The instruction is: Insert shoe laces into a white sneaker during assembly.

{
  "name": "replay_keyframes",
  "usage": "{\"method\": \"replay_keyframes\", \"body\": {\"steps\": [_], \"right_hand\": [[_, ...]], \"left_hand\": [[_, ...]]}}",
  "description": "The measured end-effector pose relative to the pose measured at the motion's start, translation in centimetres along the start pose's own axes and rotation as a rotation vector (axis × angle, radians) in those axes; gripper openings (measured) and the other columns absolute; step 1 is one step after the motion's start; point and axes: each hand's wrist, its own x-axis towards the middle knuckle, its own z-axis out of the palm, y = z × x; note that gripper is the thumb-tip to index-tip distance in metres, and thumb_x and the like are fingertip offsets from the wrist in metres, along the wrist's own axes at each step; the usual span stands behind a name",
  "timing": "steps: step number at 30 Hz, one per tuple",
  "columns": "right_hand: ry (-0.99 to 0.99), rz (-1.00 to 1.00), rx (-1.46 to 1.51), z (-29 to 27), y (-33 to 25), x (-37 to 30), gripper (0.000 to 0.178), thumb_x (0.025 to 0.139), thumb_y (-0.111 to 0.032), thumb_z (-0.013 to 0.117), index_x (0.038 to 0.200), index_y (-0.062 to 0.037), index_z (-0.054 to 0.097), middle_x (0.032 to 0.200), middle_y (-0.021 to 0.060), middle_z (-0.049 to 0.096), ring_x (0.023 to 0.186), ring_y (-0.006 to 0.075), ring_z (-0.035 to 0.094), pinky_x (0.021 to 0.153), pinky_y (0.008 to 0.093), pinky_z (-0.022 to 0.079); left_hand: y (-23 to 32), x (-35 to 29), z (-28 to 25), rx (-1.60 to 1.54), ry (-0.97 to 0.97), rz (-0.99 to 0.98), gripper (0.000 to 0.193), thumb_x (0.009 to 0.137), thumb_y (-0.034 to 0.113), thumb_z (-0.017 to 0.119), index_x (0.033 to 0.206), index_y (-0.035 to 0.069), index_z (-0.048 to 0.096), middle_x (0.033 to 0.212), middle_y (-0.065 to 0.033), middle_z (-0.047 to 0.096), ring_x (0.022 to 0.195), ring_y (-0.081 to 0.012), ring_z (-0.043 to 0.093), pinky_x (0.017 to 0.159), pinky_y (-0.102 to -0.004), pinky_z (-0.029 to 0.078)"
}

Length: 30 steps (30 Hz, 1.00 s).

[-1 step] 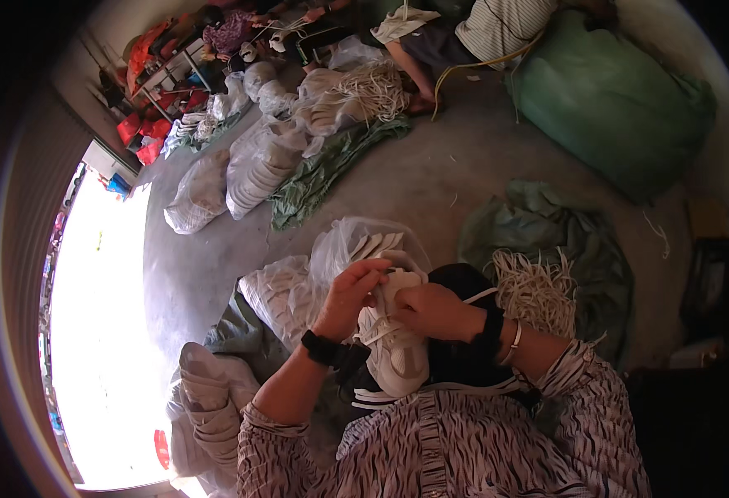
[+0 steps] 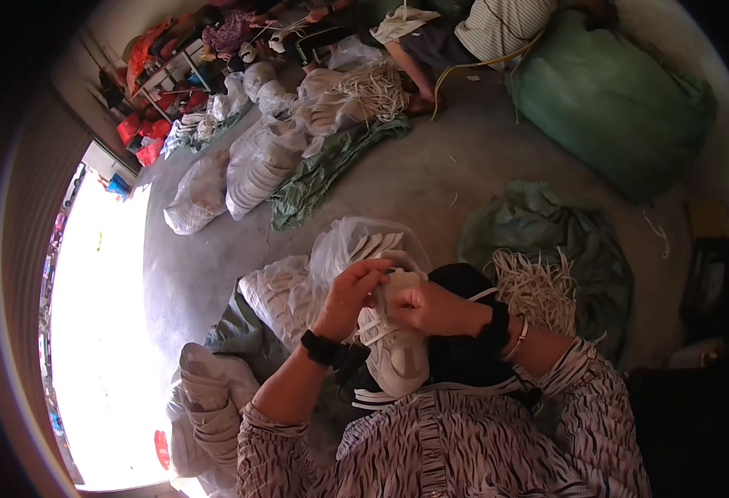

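Note:
A white sneaker [image 2: 399,358] lies toe toward me on my dark-clothed lap, with laces [image 2: 374,332] across its front. My left hand [image 2: 354,292] is closed on the sneaker's upper near the collar, thumb and fingers pinching its edge. Over the eyelets, my right hand [image 2: 427,309] is closed, its fingertips pinching a white shoelace largely hidden by the hand. A white strand shows beyond my right wrist. Several white laces [image 2: 377,400] lie across my lap below the toe.
A heap of loose laces [image 2: 534,290] rests on a green sack [image 2: 580,241] at my right. Clear bags of shoe parts [image 2: 277,290] stand left and ahead; stacked shoe uppers [image 2: 208,398] are near left. A big green sack [image 2: 613,108] and other people sit farther back.
My right hand has shifted slightly left and up over the sneaker's eyelets. My left hand and the sneaker stay in place.

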Motion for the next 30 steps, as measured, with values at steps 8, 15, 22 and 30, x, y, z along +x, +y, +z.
{"method": "replay_keyframes", "body": {"steps": [8, 15, 22, 30], "right_hand": [[-0.257, 0.069, 1.383, -10.1, -6.4, -0.5, 0.017, 0.089, -0.019, 0.055, 0.080, -0.0045, 0.051, 0.074, 0.0039, 0.053, 0.059, 0.0049, 0.045, 0.052, 0.0199, 0.038], [0.567, 0.013, 1.685, -12.8, 4.4, -7.4, 0.021, 0.094, -0.022, 0.048, 0.079, -0.0078, 0.054, 0.129, 0.0122, 0.049, 0.106, 0.0207, 0.054, 0.093, 0.0377, 0.039], [1.219, 0.363, 1.688, -16.2, 19.4, -22.3, 0.022, 0.092, -0.027, 0.053, 0.085, -0.0070, 0.057, 0.089, 0.0052, 0.060, 0.089, 0.0198, 0.056, 0.084, 0.0405, 0.045], [0.420, 0.484, 1.177, -8.0, 8.0, -7.3, 0.019, 0.089, -0.014, 0.054, 0.102, -0.0043, 0.062, 0.077, 0.0023, 0.059, 0.058, 0.0062, 0.051, 0.051, 0.0205, 0.043]], "left_hand": [[4.9, -2.8, 3.2, 0.342, -0.477, 0.182, 0.019, 0.084, 0.014, 0.064, 0.099, 0.001, 0.063, 0.082, 0.0029, 0.060, 0.083, -0.0057, 0.053, 0.075, -0.0229, 0.044], [2.0, -3.9, -5.8, -0.460, 0.429, 0.163, 0.027, 0.096, 0.028, 0.046, 0.083, 0.007, 0.056, 0.061, 0.0056, 0.038, 0.055, -0.0052, 0.035, 0.052, -0.0209, 0.030], [-0.4, -8.6, -15.0, -0.649, 0.662, 0.342, 0.014, 0.091, 0.011, 0.047, 0.098, 0.005, 0.057, 0.075, -0.0012, 0.058, 0.069, -0.0124, 0.056, 0.065, -0.0280, 0.046], [1.8, -6.6, -0.1, 1.295, -0.029, 0.659, 0.014, 0.075, 0.007, 0.062, 0.087, 0.014, 0.066, 0.064, -0.0015, 0.053, 0.056, -0.0183, 0.052, 0.051, -0.0306, 0.041]]}}
